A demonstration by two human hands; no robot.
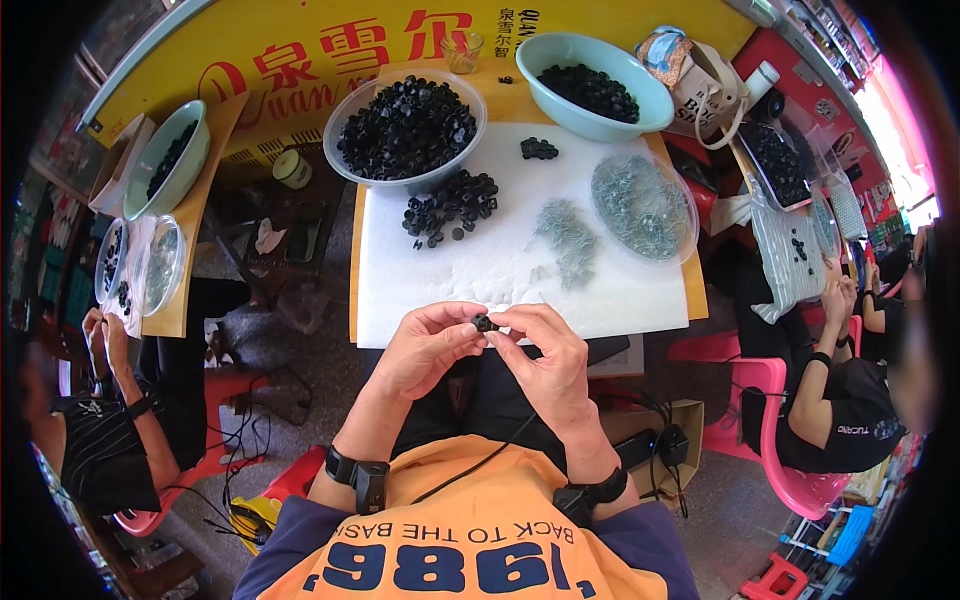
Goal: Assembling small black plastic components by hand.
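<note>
Just off the near edge of the white-covered table, my left hand (428, 348) and my right hand (545, 360) meet over a small black plastic part (485, 323). Thumb and fingers of both hands pinch it from either side. Beyond them lies a loose pile of black parts (450, 208), in front of a clear bowl (335, 150) heaped with more of the same. To the right, a thin scatter of small silvery metal pieces (568, 240) spreads beside a clear round tray (692, 245) full of them. A small cluster of black parts (539, 148) sits farther back.
A pale green basin (545, 118) with black parts stands at the back right, beside a cream bag (705, 95). A drinking glass (462, 52) is at the back. People work at side tables left and right, near a pink chair (765, 400). An open cardboard box (680, 450) stands below right.
</note>
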